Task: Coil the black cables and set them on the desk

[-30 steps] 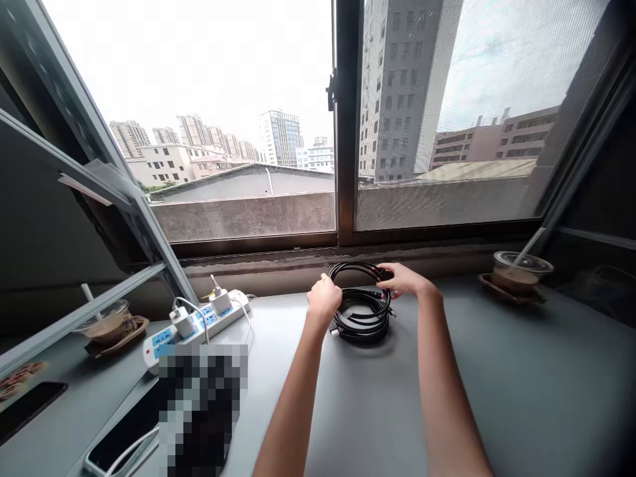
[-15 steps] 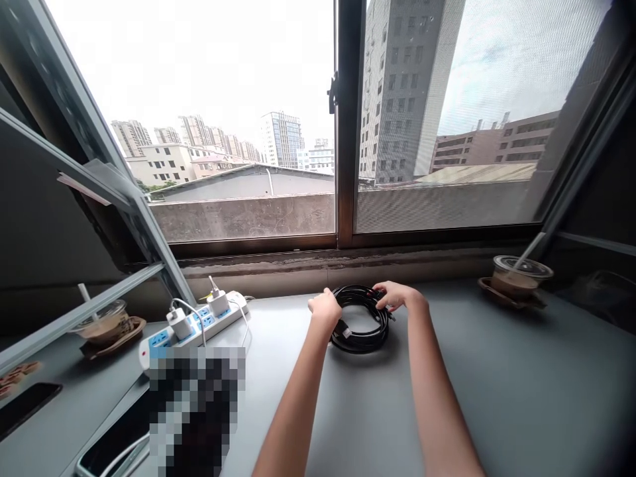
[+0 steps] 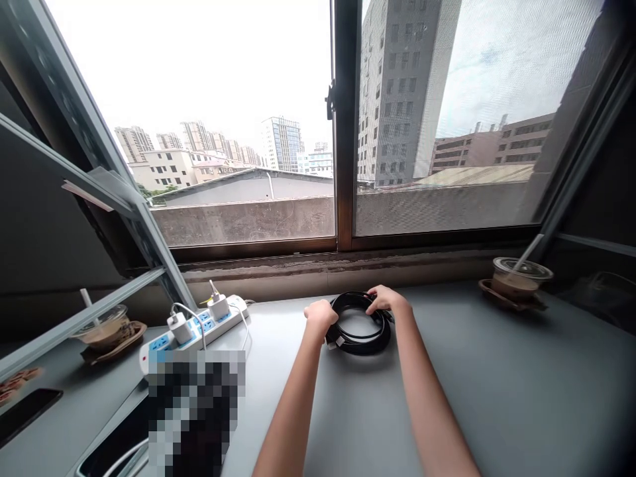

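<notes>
A coiled black cable point(image 3: 365, 348) is on or just above the grey desktop, in the middle of the view. Its metal-tipped plug point(image 3: 336, 343) shows at the coil's lower left. My left hand point(image 3: 320, 315) is closed on the coil's left side, its fingertips partly hidden behind the cable. On the upper right side, my right hand point(image 3: 386, 299) grips the coil with thumb inside the ring and fingers over the outer edge.
To the left, a white power strip point(image 3: 233, 315) carries plugged-in chargers. Lidded drink cups stand at the far right point(image 3: 517, 278) and far left point(image 3: 106, 324). A phone point(image 3: 30, 414) lies at the left edge. Behind the desk is a window point(image 3: 342, 238).
My right hand has shifted slightly left along the coil's upper side. My left hand has moved a little down and left, and the plug has moved left with the coil's near side.
</notes>
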A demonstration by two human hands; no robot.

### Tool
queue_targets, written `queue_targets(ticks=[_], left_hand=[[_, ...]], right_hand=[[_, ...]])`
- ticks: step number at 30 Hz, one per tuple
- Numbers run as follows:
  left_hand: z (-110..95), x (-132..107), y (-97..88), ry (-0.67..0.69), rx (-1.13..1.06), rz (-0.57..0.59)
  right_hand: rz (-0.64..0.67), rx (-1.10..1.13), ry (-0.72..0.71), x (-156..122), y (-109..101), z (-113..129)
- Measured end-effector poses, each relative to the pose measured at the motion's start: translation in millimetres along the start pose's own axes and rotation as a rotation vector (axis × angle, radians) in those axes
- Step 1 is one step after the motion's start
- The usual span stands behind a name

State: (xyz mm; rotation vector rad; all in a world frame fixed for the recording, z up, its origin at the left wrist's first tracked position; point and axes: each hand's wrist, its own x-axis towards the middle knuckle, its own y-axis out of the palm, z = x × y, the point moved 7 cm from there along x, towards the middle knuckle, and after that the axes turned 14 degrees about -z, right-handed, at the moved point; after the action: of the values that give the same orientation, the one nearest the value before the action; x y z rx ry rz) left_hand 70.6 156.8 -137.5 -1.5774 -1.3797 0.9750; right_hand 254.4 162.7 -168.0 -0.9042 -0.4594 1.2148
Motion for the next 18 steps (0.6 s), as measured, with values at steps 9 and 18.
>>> queue_targets(ticks=[9,18], left_hand=[[-7.6,-6.1,-16.7,-0.032,0.06,-0.093],[-1.2,-1.6,-4.6,-0.02,0.005,-0.05]], right_hand=[[-0.122,-0.066,0.022,1.2,-12.2,2.1],[-0.202,-0.016,-0.009,2.6,-14.5,-3.4]])
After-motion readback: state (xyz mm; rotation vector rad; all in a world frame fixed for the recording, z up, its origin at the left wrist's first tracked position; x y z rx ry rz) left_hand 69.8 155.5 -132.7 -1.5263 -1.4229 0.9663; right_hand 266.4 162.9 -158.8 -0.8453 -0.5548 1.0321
